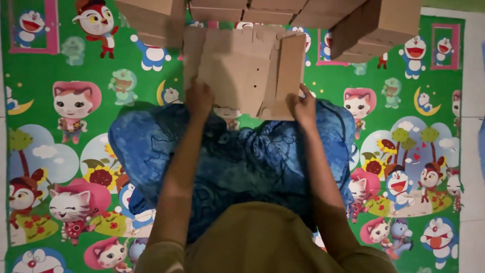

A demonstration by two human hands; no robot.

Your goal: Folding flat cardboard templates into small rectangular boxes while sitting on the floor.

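Presently listed: flat die-cut cardboard blank (pixel 242 71), likely light, stiff yet creasable; left hand (pixel 200 98) and right hand (pixel 303 106), fingers clamped on near corners; best gripped along edges.

Plain brown cardboard sheet (pixel 242 71), green cartoon-animal mat (pixel 76 146), and a blue, seemingly floral-patterned cloth (pixel 232 156).

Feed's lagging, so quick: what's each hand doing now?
Left hand: closed on the flat cardboard blank.
Right hand: closed on its right flap.
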